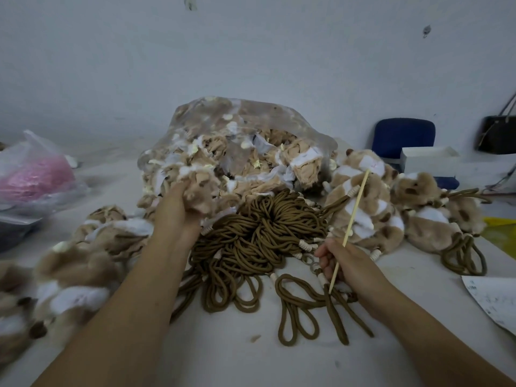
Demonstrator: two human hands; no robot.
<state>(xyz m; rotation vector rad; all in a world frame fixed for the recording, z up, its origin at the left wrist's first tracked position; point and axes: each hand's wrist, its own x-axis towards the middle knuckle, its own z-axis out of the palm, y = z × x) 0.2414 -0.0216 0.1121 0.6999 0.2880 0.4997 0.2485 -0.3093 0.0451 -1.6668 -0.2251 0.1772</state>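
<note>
My left grip (174,210) is curled round a limp plush skin (199,188) at the mouth of the big clear bag (251,110) — that bag stands mid-tabletop (223,358), packed with more tan-and-white skins. My right grip (346,263) pinches a thin wooden stick (353,216), which slants up and away. Between my grips lies a heap of brown cord loops (259,233). Stuffed plush toys (371,210) are piled just right of the bag, with others at the left. Far left, a second clear bag (25,152) holds something pink — what, I cannot tell. A white box (430,160) sits back right.
</note>
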